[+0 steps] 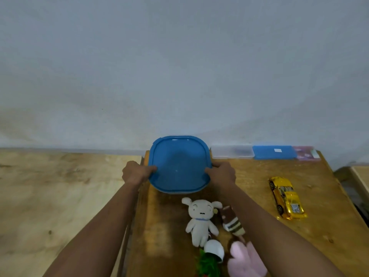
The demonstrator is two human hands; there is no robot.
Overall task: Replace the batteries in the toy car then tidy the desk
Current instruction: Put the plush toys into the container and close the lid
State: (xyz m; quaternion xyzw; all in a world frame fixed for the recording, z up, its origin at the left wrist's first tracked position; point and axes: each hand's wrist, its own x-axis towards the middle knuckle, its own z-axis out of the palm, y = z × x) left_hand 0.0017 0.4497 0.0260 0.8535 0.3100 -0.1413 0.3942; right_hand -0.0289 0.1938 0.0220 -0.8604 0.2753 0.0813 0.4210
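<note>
A square blue-lidded container (179, 162) is at the desk's far left corner, against the wall. My left hand (135, 172) grips its left edge with the thumb on the lid. My right hand (221, 172) grips its right edge the same way. The yellow toy car (286, 197) lies on the wooden desk (249, 176) to the right, apart from both hands. No batteries are visible.
A white plush dog (201, 218), a brown striped plush (231, 221), a pink plush (245, 258) and a small white pot with a green plant (211, 256) lie near the front. Clear (232, 151), blue (274, 151) and pink (306, 152) flat boxes line the wall.
</note>
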